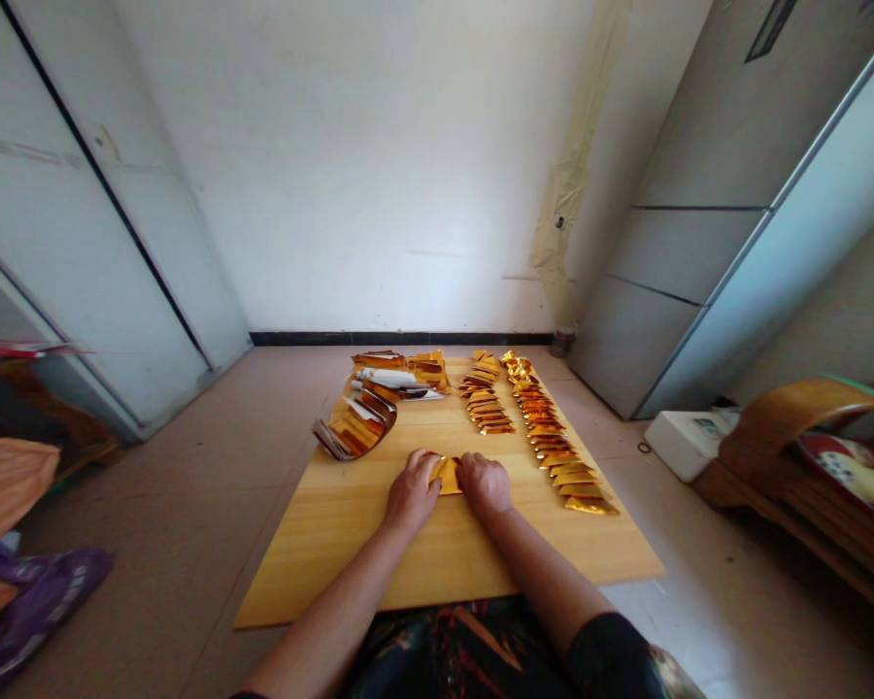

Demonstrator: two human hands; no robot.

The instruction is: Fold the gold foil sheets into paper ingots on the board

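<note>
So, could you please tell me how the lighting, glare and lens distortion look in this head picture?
Head view: soft daylight, brightest on the back wall; the gold foil pieces throw bright glints; the wide lens bows the fridge and the door outward at the edges; both hands, left and right, and the gold sheet between them look reasonably sharp on the wooden board.

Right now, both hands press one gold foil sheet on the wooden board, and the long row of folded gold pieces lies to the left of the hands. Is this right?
Not quite. The head view shows the long row of folded gold pieces lying to the right of the hands, not the left. The rest holds: the left hand and right hand press one gold foil sheet on the wooden board.
</note>
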